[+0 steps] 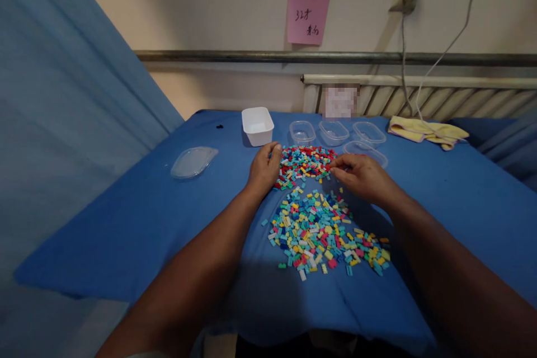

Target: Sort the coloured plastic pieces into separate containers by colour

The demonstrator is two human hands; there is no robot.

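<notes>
Two heaps of small toy building bricks lie on the blue cloth. The far heap (308, 160) holds many red pieces among turquoise, yellow and white ones. Nearer to me, the larger heap (310, 224) is mostly turquoise, yellow and pink. My left hand (264, 169) rests on its side against the far heap's left edge, cupped open, with some fingers hidden behind it. At that heap's right edge is my right hand (361, 178), thumb and forefinger brought together beside red bricks. Whether a brick is between those fingertips is too small to make out.
Behind the heaps stand a white tub (257, 127) and clear plastic containers (302, 132). One clear lid (193, 162) lies at left, another (364, 152) near my right hand. A yellow cloth (425, 131) is at back right, below a hanging cable (448, 50). A blue curtain (71, 95) hangs left.
</notes>
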